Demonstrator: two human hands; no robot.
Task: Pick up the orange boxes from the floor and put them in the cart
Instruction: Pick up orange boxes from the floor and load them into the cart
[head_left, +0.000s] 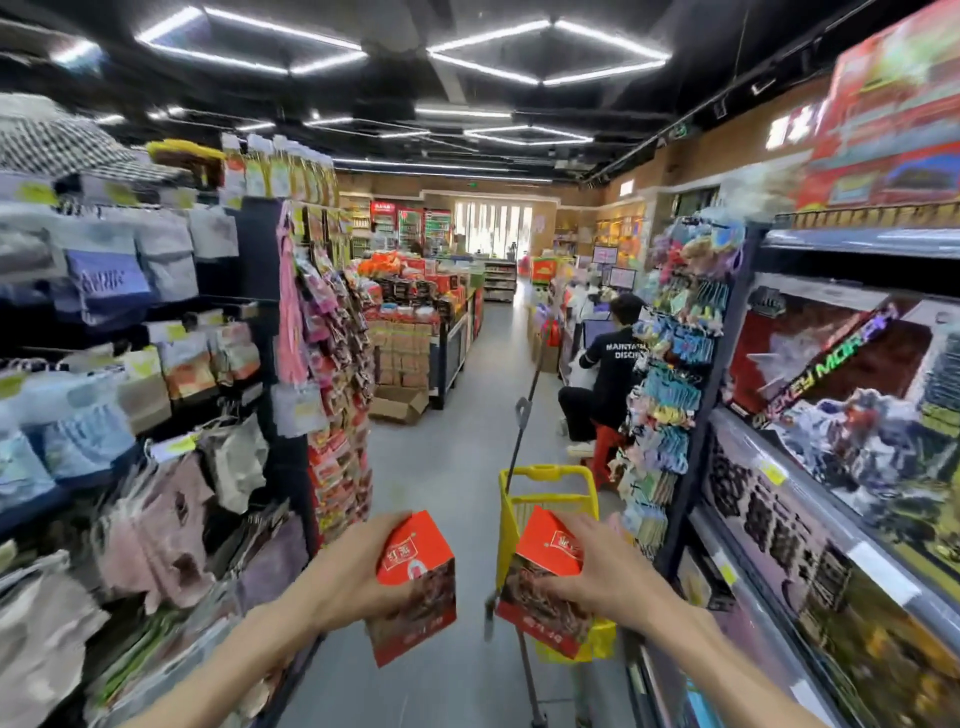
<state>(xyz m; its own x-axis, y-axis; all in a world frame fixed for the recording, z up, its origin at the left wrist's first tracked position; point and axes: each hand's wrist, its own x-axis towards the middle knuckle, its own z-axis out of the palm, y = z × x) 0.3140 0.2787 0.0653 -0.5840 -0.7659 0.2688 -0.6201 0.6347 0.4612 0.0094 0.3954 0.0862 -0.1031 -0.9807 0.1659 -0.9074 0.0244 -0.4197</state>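
A shop aisle with a grey floor (447, 467) runs between packed shelves. Nearest, the left hand (345, 577) is wrapped around an orange box (415, 587), held up in the air over the aisle. Just beside it, the right hand (592, 571) is closed over a second box (545, 577), which sits in front of the yellow cart (545, 499). Both boxes are off the floor, so the picking up looks done for these two; neither is in the cart yet. Whether more boxes lie on the floor cannot be told. Further off, a seated person (608, 374) faces away.
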